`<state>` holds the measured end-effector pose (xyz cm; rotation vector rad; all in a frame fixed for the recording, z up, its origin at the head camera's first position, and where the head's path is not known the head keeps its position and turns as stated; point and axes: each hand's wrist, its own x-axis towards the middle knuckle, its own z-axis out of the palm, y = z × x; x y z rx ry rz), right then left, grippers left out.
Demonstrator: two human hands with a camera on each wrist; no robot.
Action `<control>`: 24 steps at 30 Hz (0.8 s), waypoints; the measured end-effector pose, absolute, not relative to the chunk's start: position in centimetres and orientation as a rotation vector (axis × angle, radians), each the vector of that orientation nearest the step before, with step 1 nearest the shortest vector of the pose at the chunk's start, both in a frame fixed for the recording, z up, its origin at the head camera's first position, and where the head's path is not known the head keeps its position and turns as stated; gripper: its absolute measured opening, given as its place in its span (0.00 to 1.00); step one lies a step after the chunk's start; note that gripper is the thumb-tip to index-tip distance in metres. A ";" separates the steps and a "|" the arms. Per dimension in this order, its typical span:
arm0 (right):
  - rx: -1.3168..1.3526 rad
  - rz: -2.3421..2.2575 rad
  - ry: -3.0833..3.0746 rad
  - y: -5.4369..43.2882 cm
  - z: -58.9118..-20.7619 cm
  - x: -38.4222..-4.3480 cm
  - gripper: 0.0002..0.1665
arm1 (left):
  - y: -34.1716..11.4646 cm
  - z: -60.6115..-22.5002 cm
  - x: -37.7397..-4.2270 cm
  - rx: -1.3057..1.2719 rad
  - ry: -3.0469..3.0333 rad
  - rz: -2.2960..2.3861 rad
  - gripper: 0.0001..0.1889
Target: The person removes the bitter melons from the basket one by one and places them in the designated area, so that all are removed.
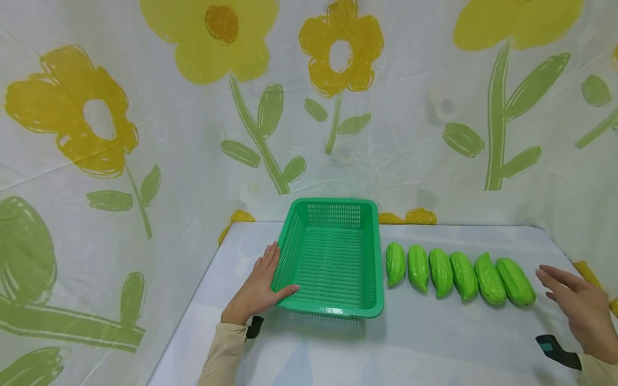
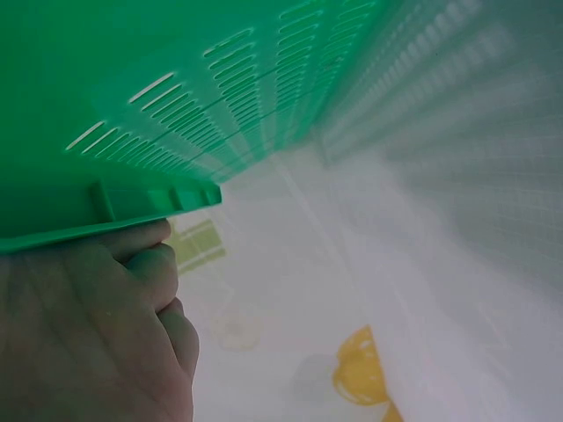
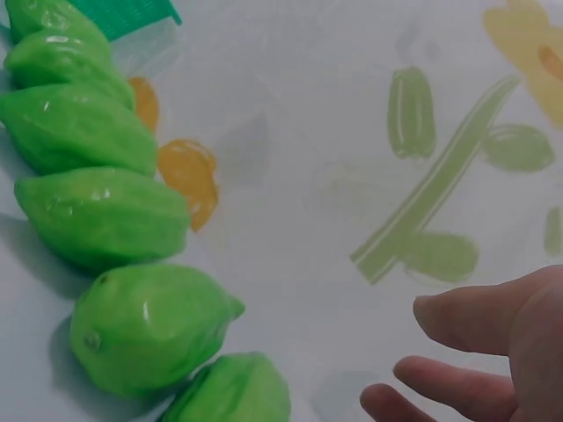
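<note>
A green rectangular plastic basket (image 1: 333,257) with slotted walls stands on the table, nothing inside it. My left hand (image 1: 258,284) holds its near left corner, thumb over the rim and fingers along the outside. From the left wrist, fingers (image 2: 149,272) show against the underside of the basket's rim (image 2: 114,230). Right of the basket, several glossy green ridged fruits or gourds with pointed ends (image 1: 441,272) lie in a row. My right hand (image 1: 581,305) hovers beyond the rightmost green piece (image 1: 515,281), apart from it, fingers extended and holding nothing.
The pale table (image 1: 434,343) runs under the basket and the row. A white flower-print curtain (image 1: 405,161) hangs behind the table and along its sides. Dark bands (image 1: 557,351) sit near both wrists.
</note>
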<state>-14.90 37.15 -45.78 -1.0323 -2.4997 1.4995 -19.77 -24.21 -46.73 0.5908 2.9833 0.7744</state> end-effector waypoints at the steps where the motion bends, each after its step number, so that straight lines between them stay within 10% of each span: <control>1: -1.026 1.492 -2.497 36.9 -45.5 -14.9 0.42 | -24.2 -46.8 -19.8 0.594 2.982 0.776 0.59; 24: -0.588 1.301 -2.464 31.8 -42.2 -14.9 0.38 | -24.8 -46.1 -20.0 0.606 3.189 0.488 0.57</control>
